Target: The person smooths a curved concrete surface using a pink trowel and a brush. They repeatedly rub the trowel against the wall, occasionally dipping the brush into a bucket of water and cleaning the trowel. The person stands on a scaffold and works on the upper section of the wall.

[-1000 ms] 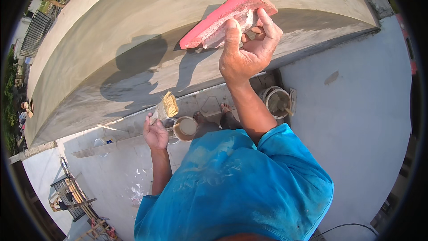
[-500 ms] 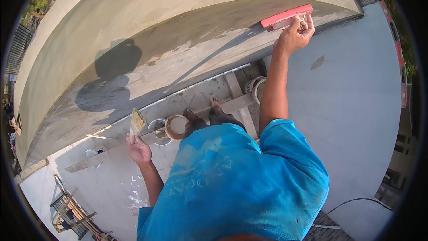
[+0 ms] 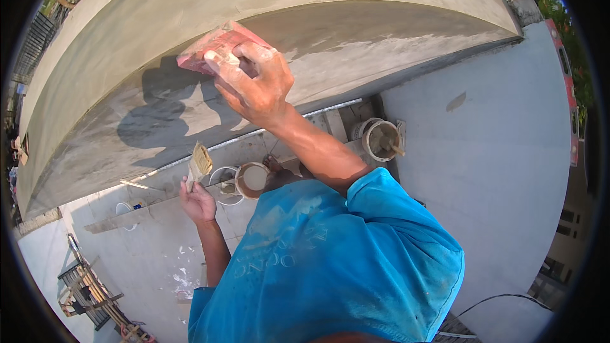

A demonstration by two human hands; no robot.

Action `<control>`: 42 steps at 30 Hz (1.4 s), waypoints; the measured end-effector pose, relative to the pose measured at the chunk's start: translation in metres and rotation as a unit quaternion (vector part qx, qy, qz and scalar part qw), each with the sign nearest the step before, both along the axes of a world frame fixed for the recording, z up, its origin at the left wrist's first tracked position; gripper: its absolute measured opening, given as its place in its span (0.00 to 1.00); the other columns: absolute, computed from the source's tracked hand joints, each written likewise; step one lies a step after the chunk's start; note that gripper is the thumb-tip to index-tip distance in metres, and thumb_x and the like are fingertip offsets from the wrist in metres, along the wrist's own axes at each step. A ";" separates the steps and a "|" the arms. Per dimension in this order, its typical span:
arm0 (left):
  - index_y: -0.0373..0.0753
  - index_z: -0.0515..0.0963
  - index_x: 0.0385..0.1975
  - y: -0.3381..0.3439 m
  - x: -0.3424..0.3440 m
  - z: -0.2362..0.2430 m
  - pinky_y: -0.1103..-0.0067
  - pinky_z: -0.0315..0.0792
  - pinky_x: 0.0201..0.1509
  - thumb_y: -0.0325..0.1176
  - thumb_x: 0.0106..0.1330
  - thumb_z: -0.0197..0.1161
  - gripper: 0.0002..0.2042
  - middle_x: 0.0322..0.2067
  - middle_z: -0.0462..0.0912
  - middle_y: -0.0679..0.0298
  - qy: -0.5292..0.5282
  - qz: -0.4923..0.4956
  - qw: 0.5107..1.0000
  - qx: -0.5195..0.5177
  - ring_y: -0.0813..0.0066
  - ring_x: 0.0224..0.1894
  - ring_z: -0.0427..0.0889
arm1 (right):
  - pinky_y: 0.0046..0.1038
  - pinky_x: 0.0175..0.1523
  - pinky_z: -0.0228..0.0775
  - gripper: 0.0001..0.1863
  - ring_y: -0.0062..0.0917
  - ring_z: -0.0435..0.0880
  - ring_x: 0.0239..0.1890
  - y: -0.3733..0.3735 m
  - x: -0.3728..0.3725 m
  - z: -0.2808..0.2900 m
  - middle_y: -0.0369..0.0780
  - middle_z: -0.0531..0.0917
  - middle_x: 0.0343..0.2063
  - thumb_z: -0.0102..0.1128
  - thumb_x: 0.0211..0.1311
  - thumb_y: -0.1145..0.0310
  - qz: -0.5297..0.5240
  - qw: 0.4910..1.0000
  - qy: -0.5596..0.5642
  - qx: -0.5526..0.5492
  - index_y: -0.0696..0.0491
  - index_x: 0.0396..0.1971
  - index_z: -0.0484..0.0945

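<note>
My right hand [image 3: 257,86] grips a dusty pink plastering float [image 3: 210,41] at the upper middle of the view, against the curved grey plastered band [image 3: 413,32] of the wall. My fingers are curled over the float's back; whether its face fully touches the plaster is hidden. Lower and to the left, my left hand [image 3: 198,202] holds a paintbrush [image 3: 201,162] upright, its pale bristles caked and pointing upward. My shadow falls on the plaster to the left of the float.
A bucket of milky liquid [image 3: 254,178] stands by my foot, beside another white pail [image 3: 225,194]. A bucket with a stick [image 3: 383,141] is at right, near a pale wall [image 3: 483,184]. A board [image 3: 108,225] crosses the floor; poles [image 3: 89,282] lie lower left.
My right hand has swept the float leftward from the right part of the curved band, where it was half a second ago, to the middle left. My left hand still holds the brush low.
</note>
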State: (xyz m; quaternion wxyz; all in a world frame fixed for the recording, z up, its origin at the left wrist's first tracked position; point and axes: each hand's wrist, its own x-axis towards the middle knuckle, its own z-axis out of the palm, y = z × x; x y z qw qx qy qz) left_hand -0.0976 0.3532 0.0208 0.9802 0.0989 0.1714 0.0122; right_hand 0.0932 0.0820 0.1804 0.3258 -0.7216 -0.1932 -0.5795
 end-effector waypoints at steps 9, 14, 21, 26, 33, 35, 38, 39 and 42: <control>0.34 0.76 0.50 0.020 -0.052 -0.021 0.76 0.86 0.53 0.33 0.75 0.57 0.11 0.51 0.82 0.49 0.036 0.069 0.997 0.003 0.63 0.48 0.86 | 0.29 0.45 0.81 0.29 0.29 0.76 0.51 -0.184 0.014 -0.003 0.46 0.69 0.59 0.59 0.67 0.75 -0.050 0.897 0.077 0.433 0.64 0.65 0.62; 0.35 0.72 0.54 0.013 -0.035 -0.016 0.77 0.85 0.53 0.33 0.76 0.55 0.13 0.49 0.83 0.51 0.028 0.042 0.998 0.028 0.62 0.47 0.86 | 0.22 0.32 0.77 0.29 0.28 0.77 0.44 0.004 -0.023 -0.034 0.45 0.75 0.44 0.73 0.52 0.77 0.078 0.984 0.131 0.094 0.58 0.56 0.75; 0.36 0.67 0.62 0.034 -0.050 -0.042 0.78 0.82 0.58 0.29 0.77 0.51 0.16 0.56 0.76 0.52 0.069 0.076 0.994 0.039 0.66 0.52 0.82 | 0.24 0.37 0.78 0.21 0.20 0.82 0.39 -0.143 -0.058 0.026 0.42 0.79 0.45 0.50 0.71 0.76 0.194 0.810 0.172 0.526 0.63 0.62 0.68; 0.35 0.65 0.64 0.037 -0.042 -0.059 0.79 0.80 0.61 0.27 0.77 0.49 0.17 0.57 0.74 0.52 0.052 0.037 0.997 0.040 0.68 0.54 0.80 | 0.26 0.46 0.77 0.23 0.25 0.82 0.46 -0.232 -0.032 0.027 0.44 0.82 0.44 0.49 0.70 0.74 0.128 0.802 0.154 0.563 0.67 0.62 0.68; 0.35 0.68 0.59 0.031 -0.024 -0.047 0.80 0.83 0.53 0.31 0.75 0.55 0.16 0.51 0.80 0.51 0.081 0.020 0.995 0.048 0.68 0.47 0.84 | 0.21 0.44 0.74 0.22 0.18 0.80 0.40 -0.122 -0.045 0.043 0.42 0.82 0.43 0.56 0.66 0.75 0.170 0.795 0.248 0.527 0.67 0.58 0.76; 0.35 0.70 0.57 0.027 -0.020 -0.041 0.79 0.84 0.52 0.32 0.75 0.57 0.15 0.48 0.82 0.51 0.086 0.012 0.995 0.042 0.67 0.45 0.85 | 0.22 0.43 0.75 0.21 0.17 0.80 0.40 -0.087 -0.049 0.040 0.40 0.81 0.44 0.59 0.65 0.76 0.213 0.778 0.283 0.518 0.64 0.57 0.79; 0.34 0.71 0.56 0.028 -0.016 -0.043 0.78 0.84 0.51 0.32 0.74 0.57 0.14 0.47 0.83 0.51 0.083 0.007 0.996 0.033 0.66 0.45 0.85 | 0.23 0.42 0.74 0.20 0.18 0.79 0.39 -0.027 -0.056 0.038 0.40 0.79 0.38 0.64 0.60 0.75 0.210 0.762 0.381 0.479 0.61 0.53 0.82; 0.34 0.71 0.56 0.030 -0.015 -0.045 0.78 0.84 0.51 0.32 0.74 0.57 0.14 0.47 0.83 0.51 0.081 0.007 0.996 0.031 0.65 0.45 0.86 | 0.23 0.43 0.72 0.18 0.18 0.77 0.38 -0.004 -0.054 0.027 0.41 0.78 0.39 0.64 0.59 0.76 0.219 0.787 0.350 0.459 0.61 0.50 0.82; 0.32 0.71 0.55 0.036 -0.014 -0.049 0.77 0.85 0.52 0.31 0.74 0.56 0.14 0.48 0.83 0.50 0.063 0.009 0.998 0.023 0.64 0.46 0.86 | 0.22 0.37 0.69 0.18 0.16 0.73 0.33 0.046 -0.056 0.022 0.35 0.74 0.36 0.66 0.61 0.77 0.201 0.852 0.345 0.339 0.58 0.52 0.83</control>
